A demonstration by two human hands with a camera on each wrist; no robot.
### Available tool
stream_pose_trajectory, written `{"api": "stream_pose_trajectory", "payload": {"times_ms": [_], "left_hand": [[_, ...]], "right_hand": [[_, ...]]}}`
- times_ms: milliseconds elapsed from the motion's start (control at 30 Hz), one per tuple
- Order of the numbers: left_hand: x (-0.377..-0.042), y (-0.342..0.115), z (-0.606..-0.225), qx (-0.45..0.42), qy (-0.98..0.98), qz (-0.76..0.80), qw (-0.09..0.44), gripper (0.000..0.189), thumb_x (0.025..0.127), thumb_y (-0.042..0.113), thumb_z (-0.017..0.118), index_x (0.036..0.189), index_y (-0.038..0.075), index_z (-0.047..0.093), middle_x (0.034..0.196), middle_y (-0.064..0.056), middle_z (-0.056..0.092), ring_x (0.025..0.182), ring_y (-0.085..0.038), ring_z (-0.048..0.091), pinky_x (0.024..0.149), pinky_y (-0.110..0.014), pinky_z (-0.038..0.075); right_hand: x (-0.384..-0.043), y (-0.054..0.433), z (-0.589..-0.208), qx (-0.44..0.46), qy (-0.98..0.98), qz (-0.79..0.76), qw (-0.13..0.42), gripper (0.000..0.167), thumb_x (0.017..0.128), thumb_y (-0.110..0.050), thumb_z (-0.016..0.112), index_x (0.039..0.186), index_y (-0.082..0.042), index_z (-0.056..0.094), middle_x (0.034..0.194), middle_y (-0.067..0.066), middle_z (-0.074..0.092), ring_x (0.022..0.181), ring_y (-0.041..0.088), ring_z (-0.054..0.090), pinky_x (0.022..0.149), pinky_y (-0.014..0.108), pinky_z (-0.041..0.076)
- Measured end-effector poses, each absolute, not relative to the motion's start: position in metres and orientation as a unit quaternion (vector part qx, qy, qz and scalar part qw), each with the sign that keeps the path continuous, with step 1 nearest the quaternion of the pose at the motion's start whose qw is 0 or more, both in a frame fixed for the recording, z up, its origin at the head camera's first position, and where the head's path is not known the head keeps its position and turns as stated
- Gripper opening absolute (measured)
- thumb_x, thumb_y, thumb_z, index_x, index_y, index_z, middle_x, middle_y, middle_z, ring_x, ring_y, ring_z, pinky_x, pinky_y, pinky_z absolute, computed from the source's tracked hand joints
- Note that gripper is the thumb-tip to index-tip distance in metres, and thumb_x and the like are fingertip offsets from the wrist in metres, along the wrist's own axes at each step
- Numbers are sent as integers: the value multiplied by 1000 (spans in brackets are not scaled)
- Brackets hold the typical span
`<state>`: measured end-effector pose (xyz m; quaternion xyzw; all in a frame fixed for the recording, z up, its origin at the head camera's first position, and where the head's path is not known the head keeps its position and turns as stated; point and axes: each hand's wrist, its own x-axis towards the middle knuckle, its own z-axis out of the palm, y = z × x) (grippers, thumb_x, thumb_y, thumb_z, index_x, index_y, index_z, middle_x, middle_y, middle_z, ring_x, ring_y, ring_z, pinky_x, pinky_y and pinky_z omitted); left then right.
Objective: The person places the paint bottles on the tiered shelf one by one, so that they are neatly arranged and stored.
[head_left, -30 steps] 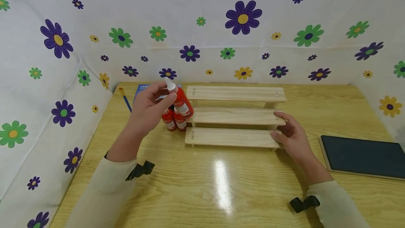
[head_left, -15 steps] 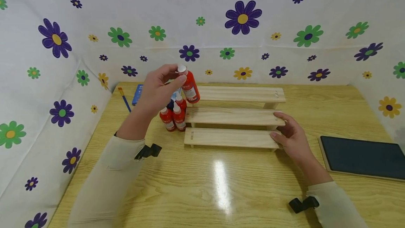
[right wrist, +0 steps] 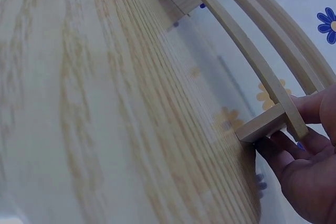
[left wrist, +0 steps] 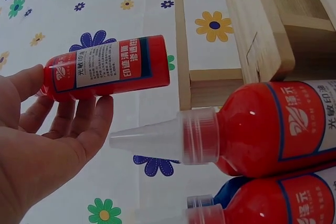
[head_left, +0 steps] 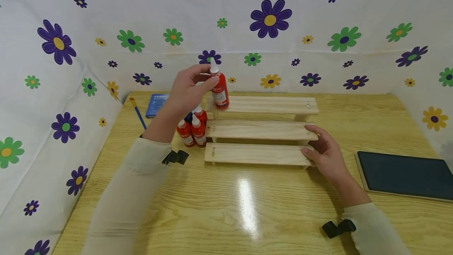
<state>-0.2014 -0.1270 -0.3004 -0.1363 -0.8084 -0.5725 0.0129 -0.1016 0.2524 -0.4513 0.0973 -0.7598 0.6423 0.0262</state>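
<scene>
One brush [head_left: 138, 113] lay on the table [head_left: 290, 207], farthest left, well apart from the left hand [head_left: 191, 89]. Blue box [head_left: 155, 104]: left of that grip, partly hidden by the wrist. Standing red bottles [head_left: 199, 133], at least three, were bunched below the grip in the head view, with a blue bottle [left wrist: 231, 188] among them; probably packed close to keep them in easy reach.

Left grip: narrow, thumb and fingers round the neck and shoulder of the held red bottle [head_left: 220, 89]. Roughly upright, white nozzle up, label and base left uncovered; likely a high hold so the fingers wouldn't get under the base. Base showed at the left end of the top tier; couldn't tell if it touched.

Three-tier wooden shelf [head_left: 262, 130] ran rightward from just under that bottle. Right hand [head_left: 327, 154] gripped its right end, thumb on the lowest board, a finger on the middle one; presumably steadying the frame.

Black-topped panel [head_left: 407, 174] lay flat, right of the right hand, not touching it; looked set aside.
</scene>
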Motion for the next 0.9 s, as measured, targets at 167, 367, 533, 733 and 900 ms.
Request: {"api": "stream_pose_trajectory", "payload": {"times_ms": [167,367,533,733,900], "left_hand": [[-205,-123,-302,-145,-813,-564,9,37,100,20,64,136,12,61,125,-1,60,118,-15,55,96,-36,49],[-208,-120,-304,-155,-812,-563,9,39,100,20,64,138,12,60,126,-1,60,118,-15,56,96,-36,49],[-208,-118,-305,-144,-812,-565,-3,42,100,21,64,141,13,58,129,0,59,120,-14,55,98,-35,48],[-207,-118,-306,-130,-817,-561,-29,46,101,24,63,144,15,54,129,1,59,119,-14,55,97,-35,48],[-208,-119,-309,-134,-803,-579,-38,45,101,24,62,145,16,54,129,1,58,116,-15,55,96,-35,48]], "right_hand": [[-102,252,-450,94,-761,641,28,65,93,14,61,150,-11,44,131,6,53,110,12,60,76,25,56],[-101,251,-450,95,-764,638,30,65,92,14,62,149,-11,44,132,9,52,110,11,60,76,25,56],[-101,250,-450,96,-763,639,31,65,92,14,62,150,-11,44,132,9,52,110,12,60,77,25,56],[-102,251,-452,98,-761,640,34,65,92,15,62,149,-10,45,132,8,52,110,12,60,77,24,56],[-102,252,-453,101,-759,642,36,65,92,15,62,149,-10,45,132,10,52,110,12,60,77,24,56]]}}
